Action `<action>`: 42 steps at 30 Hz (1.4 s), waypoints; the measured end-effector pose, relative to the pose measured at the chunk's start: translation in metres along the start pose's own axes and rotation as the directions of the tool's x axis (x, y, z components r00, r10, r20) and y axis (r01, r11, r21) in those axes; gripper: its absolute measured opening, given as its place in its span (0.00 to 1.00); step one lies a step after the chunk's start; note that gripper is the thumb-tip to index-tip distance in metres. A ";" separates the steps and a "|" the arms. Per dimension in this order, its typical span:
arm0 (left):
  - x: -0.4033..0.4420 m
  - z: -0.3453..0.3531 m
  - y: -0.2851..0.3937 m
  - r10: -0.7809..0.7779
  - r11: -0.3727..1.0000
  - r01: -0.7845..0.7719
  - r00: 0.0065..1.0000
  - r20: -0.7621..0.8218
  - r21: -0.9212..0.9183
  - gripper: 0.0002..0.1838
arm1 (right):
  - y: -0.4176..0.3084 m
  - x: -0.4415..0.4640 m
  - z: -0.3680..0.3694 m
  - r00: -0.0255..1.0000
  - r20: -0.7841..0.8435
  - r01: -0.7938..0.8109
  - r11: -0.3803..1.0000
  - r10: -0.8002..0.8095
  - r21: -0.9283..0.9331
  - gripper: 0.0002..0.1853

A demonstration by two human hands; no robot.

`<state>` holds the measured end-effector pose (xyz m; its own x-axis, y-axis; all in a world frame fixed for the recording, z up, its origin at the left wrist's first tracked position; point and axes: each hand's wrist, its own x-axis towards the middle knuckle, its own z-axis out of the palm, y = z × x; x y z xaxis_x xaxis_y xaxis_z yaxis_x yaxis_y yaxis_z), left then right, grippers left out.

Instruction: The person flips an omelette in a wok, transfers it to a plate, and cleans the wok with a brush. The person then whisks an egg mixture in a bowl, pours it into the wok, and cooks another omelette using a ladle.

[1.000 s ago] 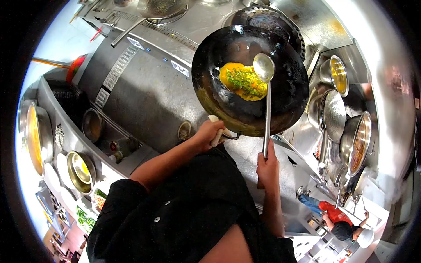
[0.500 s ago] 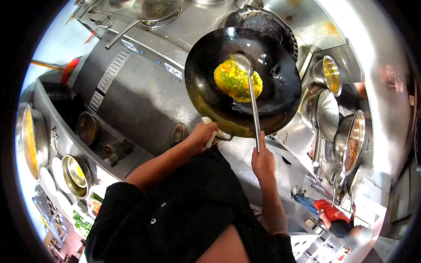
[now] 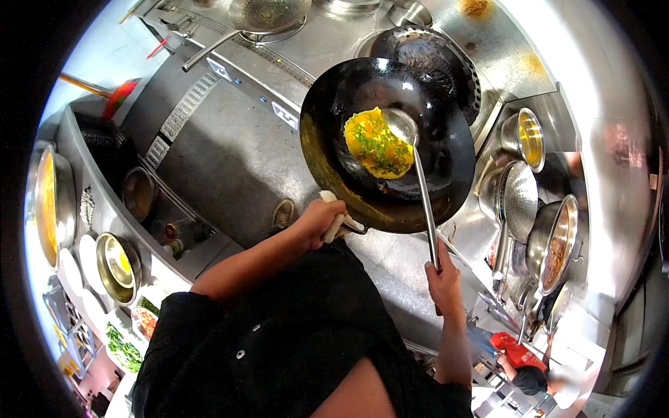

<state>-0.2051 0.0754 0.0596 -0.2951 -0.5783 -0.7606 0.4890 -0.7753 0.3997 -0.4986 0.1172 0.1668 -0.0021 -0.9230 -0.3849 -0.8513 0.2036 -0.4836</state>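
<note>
My left hand (image 3: 325,220) is closed around the wok's handle with a folded pale cloth (image 3: 333,221) between. The large black wok (image 3: 324,157) is held up off the burner, in front of me. Inside it lies a yellow egg omelette (image 3: 378,145) flecked with chopped greens and orange-red bits. My right hand (image 3: 446,277) grips the long handle of a metal ladle (image 3: 426,191). The ladle's bowl rests in the wok at the right edge of the omelette, touching or very close to it.
Behind the wok sits a black burner ring (image 3: 474,90). A second wok (image 3: 268,14) stands on the stove at upper left. On the right are a steel pot of yellow liquid (image 3: 531,139), a perforated strainer (image 3: 521,202) and a bowl of food (image 3: 559,244). A person in red (image 3: 516,350) stands at lower right.
The ladle's bowl has moved from on top of the omelette to its right side. My right hand has shifted right and toward me. The omelette has turned and sits slightly lower.
</note>
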 end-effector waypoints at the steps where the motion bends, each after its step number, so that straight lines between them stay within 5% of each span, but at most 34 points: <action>1: -0.001 0.001 0.001 -0.016 1.000 0.016 1.000 -0.010 -0.006 0.13 | 0.003 -0.001 -0.002 1.000 0.008 0.007 1.000 -0.007 0.011 0.33; 7: -0.008 0.005 0.006 -0.063 0.997 0.062 0.997 -0.033 -0.041 0.15 | -0.034 0.003 -0.024 0.944 0.281 -0.214 0.969 0.173 0.122 0.33; 11: -0.020 0.010 0.016 -0.070 0.996 0.072 0.997 0.037 -0.059 0.15 | -0.016 0.024 -0.011 0.969 0.226 -0.119 0.991 0.102 0.062 0.32; 12: -0.017 0.010 0.014 -0.099 0.992 0.101 0.995 0.024 -0.081 0.14 | 0.016 0.034 0.009 0.979 0.025 0.201 0.978 -0.200 -0.049 0.32; 15: -0.009 0.007 0.010 -0.142 0.985 0.139 0.990 -0.018 -0.102 0.13 | -0.011 0.032 0.022 0.999 -0.033 -0.031 0.974 0.024 -0.223 0.32; 28: -0.039 0.025 0.021 0.052 0.999 -0.054 0.965 -0.259 -0.004 0.12 | -0.020 0.017 -0.008 0.951 0.292 -0.176 0.951 0.097 0.256 0.31; 33: -0.036 0.023 0.011 0.111 0.993 -0.117 0.955 -0.273 -0.006 0.12 | -0.009 0.033 0.014 0.998 0.062 0.012 0.998 -0.008 -0.069 0.30; 36: -0.036 0.025 0.003 0.188 0.980 -0.200 0.942 -0.278 -0.016 0.13 | -0.008 0.030 0.013 0.999 0.040 0.023 0.998 -0.021 -0.052 0.31; 40: -0.029 0.027 -0.005 0.267 0.962 -0.273 0.906 -0.327 0.029 0.14 | -0.011 0.029 0.003 0.977 0.212 -0.080 0.955 0.019 0.287 0.32; 42: -0.029 0.027 -0.005 0.260 0.963 -0.266 0.897 -0.359 0.034 0.15 | -0.013 0.033 0.000 0.953 0.299 -0.149 0.939 0.053 0.310 0.31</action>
<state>-0.2207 0.0894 0.0938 0.1569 -0.6288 -0.7616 0.5216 -0.6021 0.6045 -0.4876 0.0837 0.1601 0.1099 -0.7713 -0.6269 -0.6360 0.4302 -0.6407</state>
